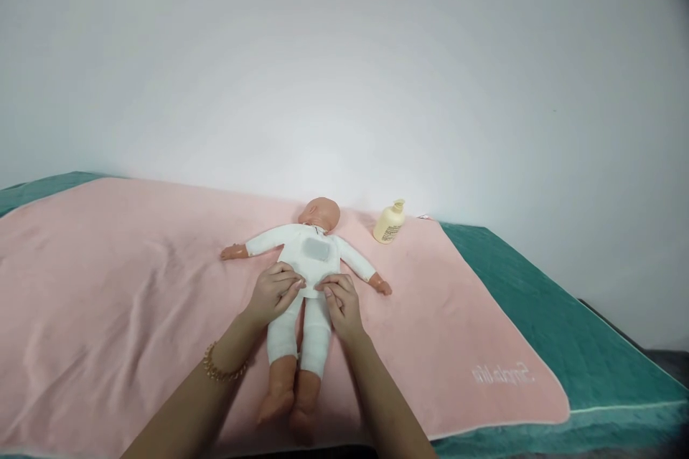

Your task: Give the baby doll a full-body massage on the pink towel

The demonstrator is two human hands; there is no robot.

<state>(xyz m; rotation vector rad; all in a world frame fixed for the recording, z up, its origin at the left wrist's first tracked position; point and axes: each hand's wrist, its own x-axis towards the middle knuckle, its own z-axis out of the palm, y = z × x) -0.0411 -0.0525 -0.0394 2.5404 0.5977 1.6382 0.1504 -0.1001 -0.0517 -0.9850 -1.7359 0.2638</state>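
Observation:
A baby doll [301,262] with a white cloth body and bare plastic head, hands and feet lies stretched out on a pink blanket [457,315]. Its arms are spread and its legs point toward me. A grey rectangular patch [316,249] shows on the upper torso. At the doll's lower torso, my left hand [275,292] has its fingers closed in a pinch on the white cloth at the left side. My right hand [341,301] pinches the cloth likewise on the right side, a short gap from the left. The fingertips partly hide the cloth's edge.
A pale yellow pump bottle [390,222] stands on the blanket, right of the doll's head. The blanket is wrinkled on the left and lies over a green cover [517,287] that shows at the right. A plain white wall [344,72] rises behind.

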